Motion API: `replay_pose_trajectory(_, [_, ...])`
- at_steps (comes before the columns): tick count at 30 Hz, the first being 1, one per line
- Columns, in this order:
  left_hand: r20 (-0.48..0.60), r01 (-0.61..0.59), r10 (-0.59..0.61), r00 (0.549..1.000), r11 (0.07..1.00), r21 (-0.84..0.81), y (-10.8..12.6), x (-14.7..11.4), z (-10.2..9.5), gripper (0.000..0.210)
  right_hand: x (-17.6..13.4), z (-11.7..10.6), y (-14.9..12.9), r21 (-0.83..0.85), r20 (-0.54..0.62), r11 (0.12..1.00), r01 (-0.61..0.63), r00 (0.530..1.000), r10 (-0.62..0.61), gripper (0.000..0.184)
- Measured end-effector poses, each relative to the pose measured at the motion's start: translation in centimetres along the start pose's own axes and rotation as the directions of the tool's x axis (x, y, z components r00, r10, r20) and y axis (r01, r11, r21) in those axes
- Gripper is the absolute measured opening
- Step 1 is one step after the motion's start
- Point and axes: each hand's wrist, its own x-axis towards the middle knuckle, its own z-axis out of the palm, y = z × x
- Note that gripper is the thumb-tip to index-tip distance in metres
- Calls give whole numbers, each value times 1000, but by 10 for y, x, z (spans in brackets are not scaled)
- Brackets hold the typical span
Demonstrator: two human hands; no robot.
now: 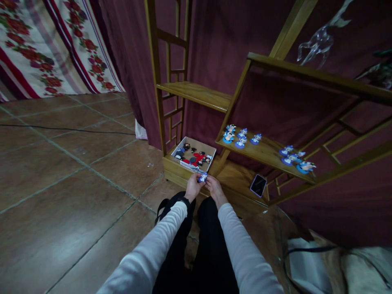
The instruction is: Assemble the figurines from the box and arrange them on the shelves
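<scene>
Figurine, partly hidden by hands, indistinct

Purple-and-white figurine, red-flowered white cloth

The head view faces the shelf unit (looking downward).

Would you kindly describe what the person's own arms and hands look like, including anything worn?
The left sleeve and right sleeve are long, pale and plain, with no markings that I can make out. The left hand and right hand are ungloved. A dark wristband, possibly a watch, is worn on the left; none shows on the right.
</scene>
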Motion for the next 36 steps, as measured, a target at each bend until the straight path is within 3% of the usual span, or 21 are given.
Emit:
replay_pose_trajectory(8, [30, 15, -13, 999, 998, -64, -2, 3, -2, 27, -1, -2, -1, -12, -5, 1000, 4, 1000, -4, 25])
replay_pose_trajectory(18, [126, 170, -136, 983, 930, -325, 3, 5, -5, 23, -1, -2, 1, -10, 68, 999, 38, 997, -38, 25])
replay_pose_trajectory(24, [116, 119, -90, 989, 954, -276, 5, 2, -7, 27, 2, -2, 3, -44, 35, 998, 36, 999, -34, 28])
replay_pose_trajectory(36, [83, 16, 7, 997, 962, -274, 3, 2, 0, 33, 2, 1, 6, -36, 82, 997, 74, 994, -71, 24])
